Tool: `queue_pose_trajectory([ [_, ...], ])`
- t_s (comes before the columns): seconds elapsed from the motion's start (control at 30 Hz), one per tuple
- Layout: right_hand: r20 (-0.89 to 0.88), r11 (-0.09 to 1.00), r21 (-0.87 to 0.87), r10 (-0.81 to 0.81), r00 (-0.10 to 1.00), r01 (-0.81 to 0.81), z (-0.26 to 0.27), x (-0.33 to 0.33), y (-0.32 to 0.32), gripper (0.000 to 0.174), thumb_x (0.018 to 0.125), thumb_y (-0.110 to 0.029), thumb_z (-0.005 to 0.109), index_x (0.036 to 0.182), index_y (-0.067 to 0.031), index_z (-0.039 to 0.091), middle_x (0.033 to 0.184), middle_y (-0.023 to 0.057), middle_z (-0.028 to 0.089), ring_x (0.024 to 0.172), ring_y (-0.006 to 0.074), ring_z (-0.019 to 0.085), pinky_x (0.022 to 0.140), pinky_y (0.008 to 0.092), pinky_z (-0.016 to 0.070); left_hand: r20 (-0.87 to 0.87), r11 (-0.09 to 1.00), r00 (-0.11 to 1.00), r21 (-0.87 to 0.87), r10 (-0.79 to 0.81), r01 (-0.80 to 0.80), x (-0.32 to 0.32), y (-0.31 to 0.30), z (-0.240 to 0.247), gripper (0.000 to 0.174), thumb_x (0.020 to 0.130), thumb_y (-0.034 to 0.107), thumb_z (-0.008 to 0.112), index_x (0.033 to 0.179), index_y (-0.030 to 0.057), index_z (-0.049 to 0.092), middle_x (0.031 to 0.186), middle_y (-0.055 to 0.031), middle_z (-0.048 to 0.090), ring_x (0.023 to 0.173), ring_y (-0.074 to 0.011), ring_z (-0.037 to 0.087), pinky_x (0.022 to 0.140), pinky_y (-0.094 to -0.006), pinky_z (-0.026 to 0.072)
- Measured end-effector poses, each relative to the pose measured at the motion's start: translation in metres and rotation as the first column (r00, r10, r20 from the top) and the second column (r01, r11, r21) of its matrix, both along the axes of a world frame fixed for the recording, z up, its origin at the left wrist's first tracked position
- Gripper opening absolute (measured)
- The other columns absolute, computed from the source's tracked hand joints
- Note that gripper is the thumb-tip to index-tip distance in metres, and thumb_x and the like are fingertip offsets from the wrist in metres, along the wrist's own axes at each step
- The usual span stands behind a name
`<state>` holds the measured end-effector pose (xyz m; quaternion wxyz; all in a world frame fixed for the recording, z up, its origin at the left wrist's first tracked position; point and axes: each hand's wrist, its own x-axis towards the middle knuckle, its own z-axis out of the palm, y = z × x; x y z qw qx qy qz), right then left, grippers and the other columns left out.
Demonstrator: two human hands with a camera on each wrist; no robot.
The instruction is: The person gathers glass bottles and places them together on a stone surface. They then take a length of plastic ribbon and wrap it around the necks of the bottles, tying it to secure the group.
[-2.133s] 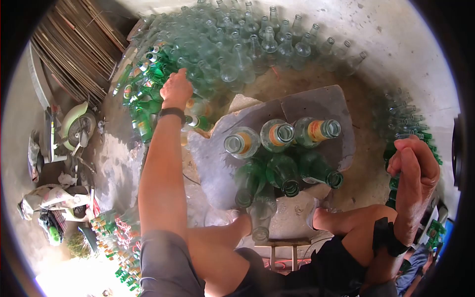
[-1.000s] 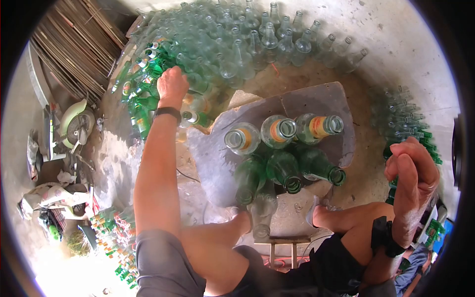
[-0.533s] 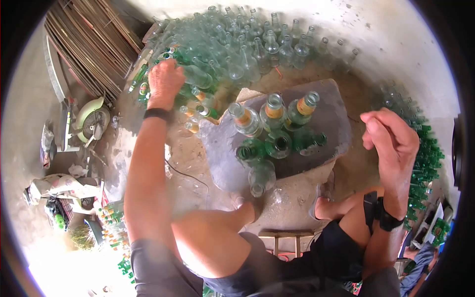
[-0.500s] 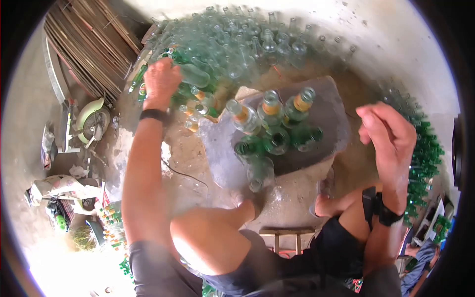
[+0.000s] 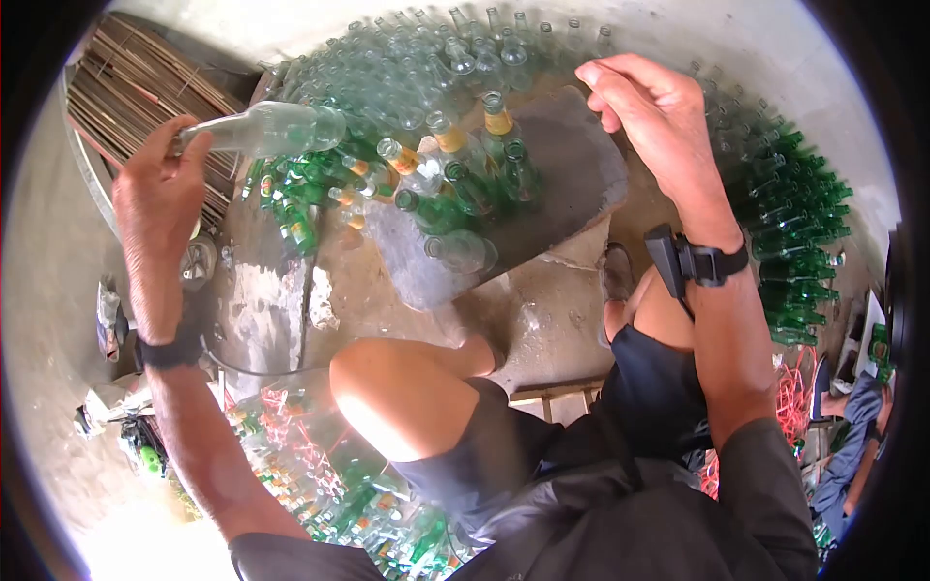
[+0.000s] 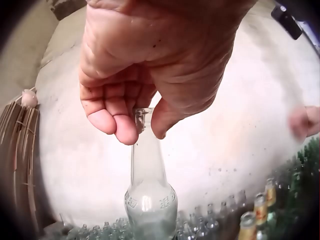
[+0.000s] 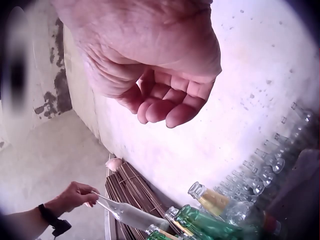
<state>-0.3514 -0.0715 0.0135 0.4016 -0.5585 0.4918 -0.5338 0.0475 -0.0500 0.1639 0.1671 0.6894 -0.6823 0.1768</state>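
My left hand pinches a clear glass bottle by its mouth and neck, raised at the left of the head view. In the left wrist view the bottle hangs base down, with raised lettering on its shoulder. My right hand is held up past the far right of a grey stone slab, its fingers loosely curled around nothing. On the slab stand several bottles: clear-necked ones with orange labels, green bottles and a plain clear bottle at the near side.
A dense crowd of clear bottles lines the far wall. Green bottles lie heaped at the left, and more green bottles stand at the right. Long wooden strips lean behind. Bottles with red twine lie at the near left.
My left hand has come away from the heap, swinging left with the clear bottle. My right hand has moved up and leftward in the head view, which has also shifted.
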Motion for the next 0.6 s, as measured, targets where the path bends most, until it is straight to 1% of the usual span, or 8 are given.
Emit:
queue_pose_trajectory([
  [0.03, 0.002, 1.000, 0.001, -0.006, 1.000, 0.006, 0.000, -0.001, 0.001, 0.023, 0.096, -0.023, 0.074, 0.102, -0.0015, 0.077, 0.078, 0.0022, 0.070, 0.069, 0.0061, 0.060, 0.063, 0.0224, 0.0502, -0.023, 1.000, 1.000, -0.015, -0.018, 0.018, -0.006, 0.009, 0.010, 0.032, 0.093, 0.026, 0.074, 0.120, 0.0103, 0.074, 0.084, -0.0127, 0.074, 0.074, -0.0146, 0.069, 0.074, -0.0304, 0.0540],
  [0.07, 0.013, 1.000, 0.015, 0.004, 1.000, -0.005, 0.000, -0.001, 0.001, 0.023, 0.096, -0.023, 0.074, 0.103, -0.0016, 0.077, 0.079, 0.0023, 0.070, 0.069, 0.0061, 0.060, 0.063, 0.0229, 0.0506, -0.042, 1.000, 0.999, -0.012, -0.009, 0.009, -0.012, 0.020, 0.019, 0.029, 0.094, 0.023, 0.074, 0.120, 0.0092, 0.074, 0.083, -0.0093, 0.074, 0.075, -0.0099, 0.067, 0.071, -0.0281, 0.0522],
  [0.2, 0.028, 1.000, 0.026, 0.004, 1.000, -0.005, -0.003, -0.001, -0.002, 0.022, 0.097, -0.024, 0.073, 0.103, -0.0034, 0.077, 0.079, 0.0017, 0.069, 0.068, 0.0073, 0.057, 0.063, 0.0238, 0.0488, -0.126, 0.997, 0.989, -0.010, -0.080, 0.079, -0.043, 0.062, 0.052, 0.027, 0.096, 0.016, 0.072, 0.121, 0.0050, 0.074, 0.084, -0.0030, 0.073, 0.078, -0.0071, 0.066, 0.071, -0.0250, 0.0503],
  [0.3, 0.035, 0.999, 0.014, 0.028, 0.999, -0.029, -0.004, -0.002, -0.004, 0.023, 0.097, -0.026, 0.074, 0.104, -0.0044, 0.077, 0.081, 0.0020, 0.070, 0.069, 0.0073, 0.059, 0.064, 0.0243, 0.0507, -0.190, 0.997, 0.979, -0.010, -0.071, 0.071, -0.074, 0.094, 0.068, 0.028, 0.097, 0.013, 0.071, 0.123, 0.0031, 0.073, 0.087, -0.0055, 0.074, 0.080, -0.0081, 0.067, 0.074, -0.0249, 0.0514],
  [0.33, 0.039, 1.000, 0.015, 0.023, 0.999, -0.024, -0.006, -0.002, -0.005, 0.023, 0.097, -0.026, 0.074, 0.104, -0.0044, 0.077, 0.081, 0.0020, 0.070, 0.069, 0.0073, 0.059, 0.064, 0.0243, 0.0507, -0.253, 0.994, 0.961, -0.032, -0.108, 0.103, -0.083, 0.102, 0.072, 0.029, 0.096, 0.009, 0.071, 0.124, -0.0001, 0.071, 0.091, -0.0074, 0.075, 0.083, -0.0108, 0.069, 0.078, -0.0256, 0.0531],
  [0.43, 0.041, 0.999, 0.002, 0.034, 0.999, -0.034, -0.009, -0.003, -0.005, 0.025, 0.096, -0.028, 0.074, 0.105, -0.0047, 0.077, 0.083, 0.0026, 0.071, 0.070, 0.0076, 0.059, 0.066, 0.0251, 0.0522, -0.192, 0.979, 0.963, -0.112, -0.191, 0.171, -0.098, 0.125, 0.076, 0.029, 0.094, 0.006, 0.073, 0.122, -0.0029, 0.071, 0.094, -0.0078, 0.075, 0.085, -0.0135, 0.070, 0.082, -0.0270, 0.0542],
  [0.5, 0.017, 1.000, 0.009, 0.007, 1.000, -0.008, -0.008, -0.004, -0.003, 0.022, 0.096, -0.022, 0.073, 0.103, -0.0017, 0.078, 0.080, 0.0001, 0.069, 0.072, 0.0066, 0.060, 0.066, 0.0260, 0.0526, -0.230, 0.978, 0.956, -0.140, -0.183, 0.154, -0.116, 0.138, 0.075, 0.029, 0.092, 0.002, 0.074, 0.121, -0.0045, 0.071, 0.098, -0.0088, 0.075, 0.088, -0.0153, 0.069, 0.085, -0.0276, 0.0537],
  [0.6, 0.011, 1.000, -0.014, 0.003, 1.000, -0.002, -0.010, -0.007, -0.004, 0.023, 0.096, -0.023, 0.073, 0.102, -0.0017, 0.078, 0.079, 0.0000, 0.069, 0.071, 0.0071, 0.060, 0.066, 0.0261, 0.0523, -0.294, 0.970, 0.926, -0.135, -0.236, 0.204, -0.128, 0.147, 0.073, 0.027, 0.092, -0.001, 0.073, 0.119, -0.0045, 0.071, 0.100, -0.0091, 0.074, 0.091, -0.0155, 0.069, 0.085, -0.0272, 0.0528],
])
